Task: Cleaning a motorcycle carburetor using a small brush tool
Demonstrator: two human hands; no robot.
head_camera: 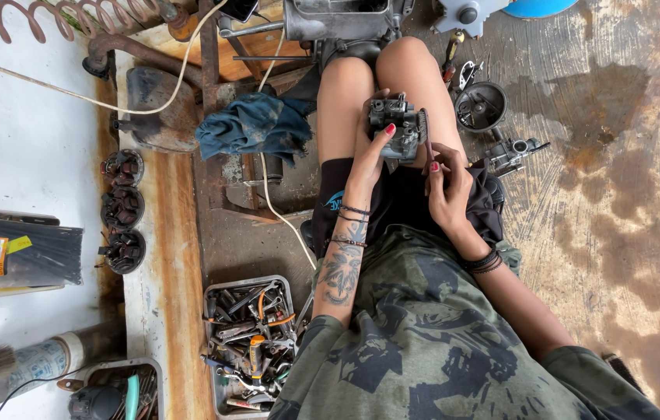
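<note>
We rested a small grey cast-metal carburettor body (398, 124) on our bare knees, just above the hem of the dark shorts. Our left hand (369, 155) cupped it from the near side, thumb on its lower left corner and the remaining fingers curled around the back, closed on the casting. Our right hand (446, 187) sat just beside its right edge, the fingers (436, 166) pressed together in a pinch on a thin dark rod-like tool (428, 148) whose tip met the right flank of the casting; what kind of tool it was we could not tell.

We judged the piece rigid and fairly heavy for its size, with sharp bosses, ports and small projecting levers. It probably carried an oily film, so a bare grip on a flat face could slip. The solid middle block looked the safest hold, which was where the left hand had it, leaving the thin linkages and fittings free. Balanced on the legs rather than a surface, it needed that steady cupping against the tool's push.

On the stained concrete floor (618, 194) to our right lay a round grey metal bowl part (480, 106) and another grey cast fitting (511, 152), near each other. To our left were a crumpled blue rag (256, 124) and, nearer us, a grey tray crammed with hand tools (251, 342).
</note>
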